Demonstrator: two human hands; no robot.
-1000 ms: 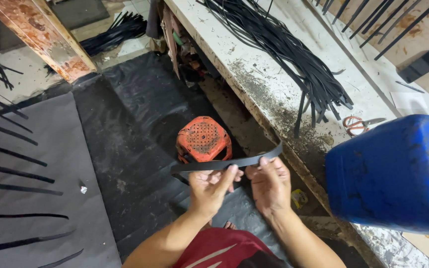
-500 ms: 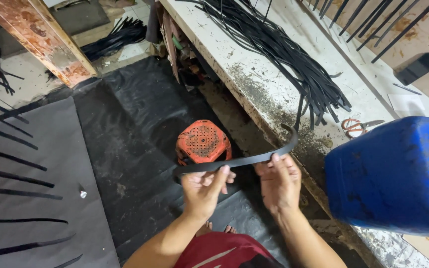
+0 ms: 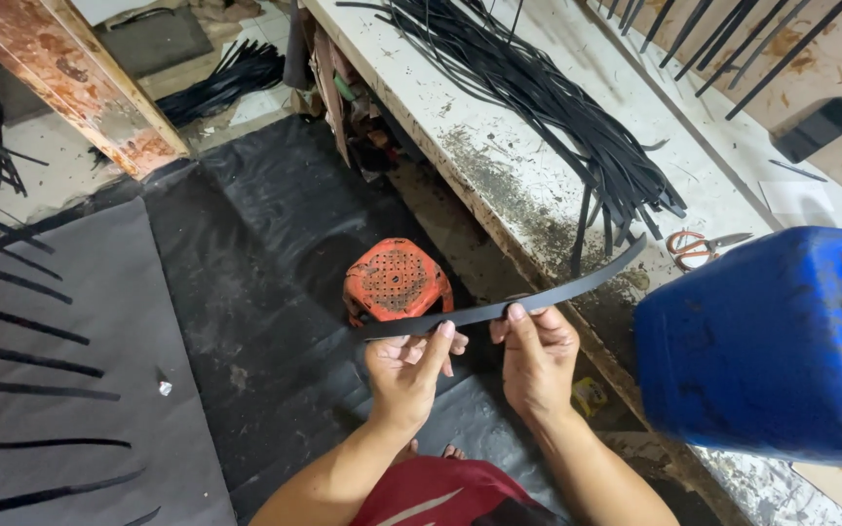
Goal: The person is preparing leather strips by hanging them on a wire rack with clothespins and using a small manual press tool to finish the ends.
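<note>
Both my hands hold one long black rubber strip (image 3: 577,289) level in front of me, above a red perforated plastic stool (image 3: 394,283). My left hand (image 3: 409,372) pinches the strip near its left end, fingers under it and thumb along it. A little further right, my right hand (image 3: 536,356) grips the same strip. The strip's free right end curves up towards the workbench (image 3: 499,161), close to the hanging ends of a bundle of black strips (image 3: 557,107).
A big blue plastic container (image 3: 762,346) stands on the bench at right, with orange-handled scissors (image 3: 699,246) beside it. Single black strips lie spread on grey sheeting (image 3: 70,341) at left. Black sheeting covers the floor. A rusty post (image 3: 80,83) stands at upper left.
The strip has slid to the right through my hands, so more of it now sticks out towards the bench. Both hands have risen slightly.
</note>
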